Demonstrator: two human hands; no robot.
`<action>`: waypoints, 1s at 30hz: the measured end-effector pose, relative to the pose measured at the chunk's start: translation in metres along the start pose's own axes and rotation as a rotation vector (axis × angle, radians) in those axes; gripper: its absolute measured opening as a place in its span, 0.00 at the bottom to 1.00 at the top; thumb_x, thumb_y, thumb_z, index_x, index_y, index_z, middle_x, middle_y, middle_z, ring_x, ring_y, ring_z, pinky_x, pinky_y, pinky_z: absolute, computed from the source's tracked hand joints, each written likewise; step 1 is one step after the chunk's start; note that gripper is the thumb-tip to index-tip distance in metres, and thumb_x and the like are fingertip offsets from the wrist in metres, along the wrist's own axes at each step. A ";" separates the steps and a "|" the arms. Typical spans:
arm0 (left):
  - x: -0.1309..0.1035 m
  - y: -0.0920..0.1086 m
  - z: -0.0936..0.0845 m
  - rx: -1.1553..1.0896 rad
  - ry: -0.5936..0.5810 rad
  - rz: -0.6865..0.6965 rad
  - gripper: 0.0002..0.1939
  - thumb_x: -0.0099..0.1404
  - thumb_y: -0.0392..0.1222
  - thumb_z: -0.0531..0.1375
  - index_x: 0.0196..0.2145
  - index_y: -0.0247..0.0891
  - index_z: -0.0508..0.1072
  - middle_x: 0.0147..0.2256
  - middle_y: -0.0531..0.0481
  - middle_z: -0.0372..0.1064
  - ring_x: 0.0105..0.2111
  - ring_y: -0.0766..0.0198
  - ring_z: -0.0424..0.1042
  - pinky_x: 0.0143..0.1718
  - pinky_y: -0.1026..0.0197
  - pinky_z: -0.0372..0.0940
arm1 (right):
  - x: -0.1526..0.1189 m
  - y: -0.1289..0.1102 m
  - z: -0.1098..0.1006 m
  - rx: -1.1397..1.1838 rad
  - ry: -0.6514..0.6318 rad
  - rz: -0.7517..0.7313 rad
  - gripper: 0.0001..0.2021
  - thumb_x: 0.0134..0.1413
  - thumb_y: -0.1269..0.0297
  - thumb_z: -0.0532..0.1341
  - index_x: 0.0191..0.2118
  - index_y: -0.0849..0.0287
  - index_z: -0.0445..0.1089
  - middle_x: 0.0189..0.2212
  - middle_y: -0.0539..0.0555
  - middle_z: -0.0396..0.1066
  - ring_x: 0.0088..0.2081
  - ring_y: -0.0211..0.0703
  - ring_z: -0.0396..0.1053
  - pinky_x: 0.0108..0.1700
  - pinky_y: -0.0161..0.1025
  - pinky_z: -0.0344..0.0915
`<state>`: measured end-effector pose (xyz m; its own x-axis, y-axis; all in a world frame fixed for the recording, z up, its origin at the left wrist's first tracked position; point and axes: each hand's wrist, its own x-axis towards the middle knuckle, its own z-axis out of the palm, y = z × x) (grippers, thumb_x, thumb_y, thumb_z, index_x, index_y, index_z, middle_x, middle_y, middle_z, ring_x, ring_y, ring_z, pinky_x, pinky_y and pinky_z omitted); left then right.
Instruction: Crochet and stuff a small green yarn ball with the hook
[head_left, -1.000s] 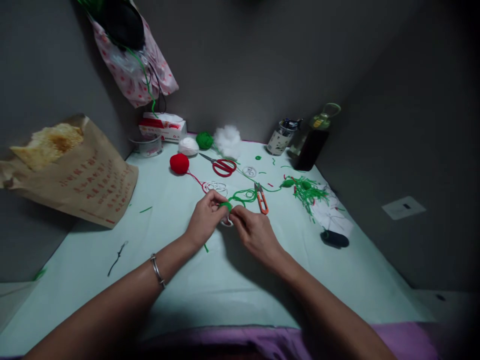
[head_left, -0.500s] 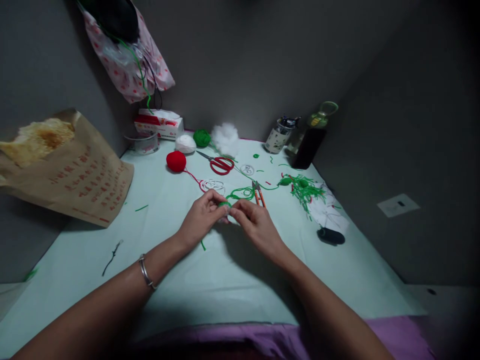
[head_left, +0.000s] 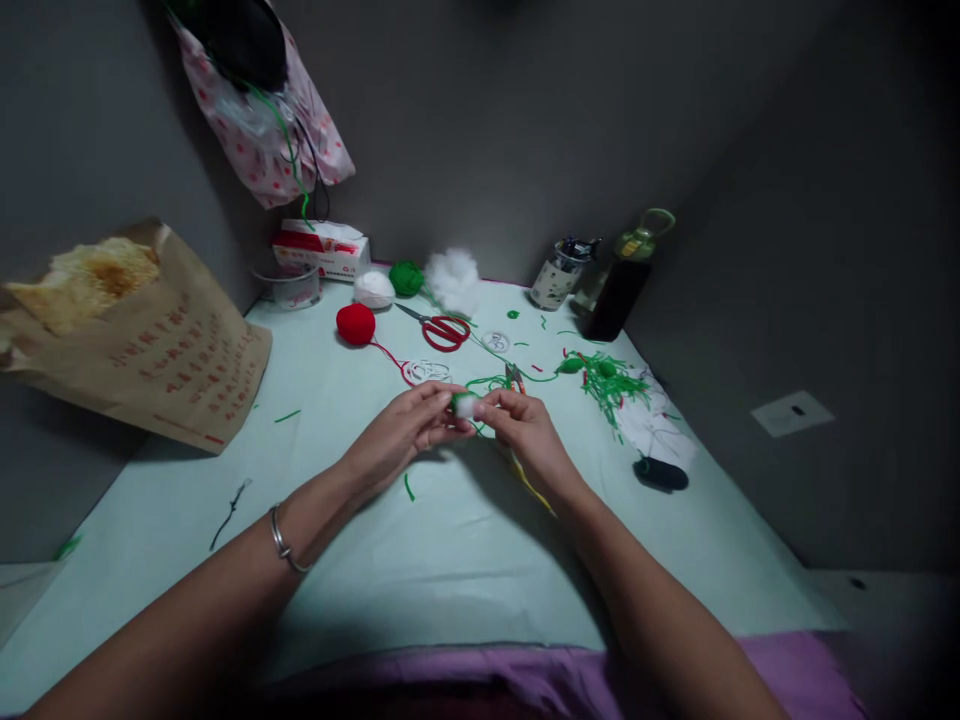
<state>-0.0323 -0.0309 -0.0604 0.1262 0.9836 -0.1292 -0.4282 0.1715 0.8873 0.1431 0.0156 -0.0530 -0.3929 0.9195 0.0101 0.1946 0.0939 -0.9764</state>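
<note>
My left hand (head_left: pixel 409 425) is closed around a small green piece of yarn work (head_left: pixel 458 400), with a white fluffy tuft (head_left: pixel 466 407) showing at its side facing right. The fingertips of my right hand (head_left: pixel 521 425) are pinched together at the edge of the tuft. From under my right hand a slender yellow thing (head_left: pixel 534 485) slants down; its kind is unclear. Just beyond the hands lie loops of green yarn (head_left: pixel 487 382) and orange-handled thread snips (head_left: pixel 514 376), partly covered by the right hand.
Red-handled scissors (head_left: pixel 445 332), a red yarn ball (head_left: pixel 355 325), a white ball (head_left: pixel 373 290), a green ball (head_left: pixel 406 279) and white stuffing (head_left: pixel 452 281) lie further back. Green yarn scraps (head_left: pixel 611 382) are at right. A paper bag (head_left: pixel 172 350) stands left, a bottle (head_left: pixel 619 290) back right.
Both hands have shifted slightly right. The green piece has turned, and the white tuft now shows between the hands. The yellow thing has come into view under my right hand.
</note>
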 end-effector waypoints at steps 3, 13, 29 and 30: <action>0.001 -0.003 0.001 0.009 0.019 0.028 0.17 0.61 0.45 0.70 0.45 0.36 0.75 0.38 0.48 0.78 0.36 0.63 0.78 0.45 0.58 0.72 | -0.001 -0.001 0.002 0.026 0.002 -0.004 0.18 0.54 0.47 0.65 0.26 0.58 0.68 0.18 0.43 0.59 0.21 0.33 0.49 0.26 0.35 0.48; 0.007 -0.017 0.003 0.164 0.180 0.154 0.10 0.55 0.37 0.69 0.34 0.37 0.73 0.24 0.58 0.69 0.24 0.67 0.70 0.29 0.63 0.67 | -0.023 -0.005 0.025 -0.293 0.013 -0.115 0.11 0.61 0.59 0.59 0.28 0.57 0.69 0.23 0.48 0.67 0.26 0.38 0.59 0.32 0.37 0.54; -0.002 -0.013 0.008 0.223 0.125 0.230 0.11 0.63 0.44 0.65 0.40 0.39 0.70 0.31 0.53 0.72 0.31 0.64 0.74 0.38 0.59 0.71 | -0.008 -0.001 0.013 -0.123 0.069 -0.070 0.18 0.55 0.52 0.64 0.22 0.59 0.67 0.17 0.44 0.58 0.22 0.34 0.50 0.27 0.36 0.47; -0.001 -0.014 0.007 0.227 0.132 0.229 0.10 0.63 0.44 0.65 0.40 0.39 0.70 0.30 0.53 0.71 0.30 0.64 0.73 0.37 0.59 0.70 | -0.010 -0.002 0.013 -0.164 0.055 -0.092 0.17 0.57 0.54 0.63 0.23 0.59 0.67 0.18 0.45 0.59 0.22 0.34 0.52 0.27 0.36 0.48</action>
<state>-0.0202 -0.0345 -0.0698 -0.0730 0.9965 0.0415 -0.2203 -0.0567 0.9738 0.1349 0.0014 -0.0543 -0.3674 0.9231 0.1138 0.3057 0.2354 -0.9225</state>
